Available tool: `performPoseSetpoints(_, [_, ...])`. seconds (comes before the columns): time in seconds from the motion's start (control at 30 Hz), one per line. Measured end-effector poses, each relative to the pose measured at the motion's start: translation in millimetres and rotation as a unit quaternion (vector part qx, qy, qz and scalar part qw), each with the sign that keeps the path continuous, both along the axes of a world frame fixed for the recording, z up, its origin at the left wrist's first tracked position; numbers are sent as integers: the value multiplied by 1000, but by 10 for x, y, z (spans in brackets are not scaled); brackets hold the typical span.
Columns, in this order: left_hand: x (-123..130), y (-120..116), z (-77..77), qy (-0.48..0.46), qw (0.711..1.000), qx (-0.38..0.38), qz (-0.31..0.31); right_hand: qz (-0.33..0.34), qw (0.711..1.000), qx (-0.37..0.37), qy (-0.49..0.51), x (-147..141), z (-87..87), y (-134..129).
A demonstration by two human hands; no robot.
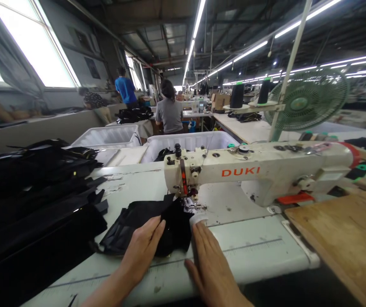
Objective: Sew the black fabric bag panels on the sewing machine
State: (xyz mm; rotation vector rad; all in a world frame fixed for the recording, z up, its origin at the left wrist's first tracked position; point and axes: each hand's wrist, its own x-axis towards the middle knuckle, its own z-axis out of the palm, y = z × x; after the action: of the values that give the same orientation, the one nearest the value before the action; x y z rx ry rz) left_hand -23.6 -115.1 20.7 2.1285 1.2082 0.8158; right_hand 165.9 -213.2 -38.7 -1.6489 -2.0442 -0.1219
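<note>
A black fabric piece [178, 226] lies on the machine bed, its far edge by the needle and presser foot of the white sewing machine [214, 170] marked DUKI. My left hand [142, 243] pinches a fold of this fabric between thumb and fingers. Along its right edge, my right hand [210, 260] lies with fingers stretched out and thumb apart. Something white [198, 218] shows at those fingertips; whether it is a finger wrap or a separate piece I cannot tell. The fabric under my left fingers is hidden.
A pile of black fabric pieces [36, 213] covers the left side. White plastic bins [189, 138] stand behind the table. Dark thread cones [237, 96] and a green fan [301, 102] are at the right, above a wooden board [345, 238]. Several people work farther back.
</note>
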Motion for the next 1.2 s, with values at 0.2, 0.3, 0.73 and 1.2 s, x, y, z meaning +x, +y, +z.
performPoseSetpoints(0.2, [22,25,60,13,1000,9,19,102,990,-91,17,-50,220,254])
performPoseSetpoints(0.3, [25,48,94,22,999,19,19,129,986,-105,26,-73,253,308])
performPoseSetpoints(0.73, [-26,74,157,238,928,174,-229,182,979,-90,27,-109,301,425])
performPoseSetpoints(1.2, [84,68,77,330,885,100,-313,67,997,12,-25,-162,-565,295])
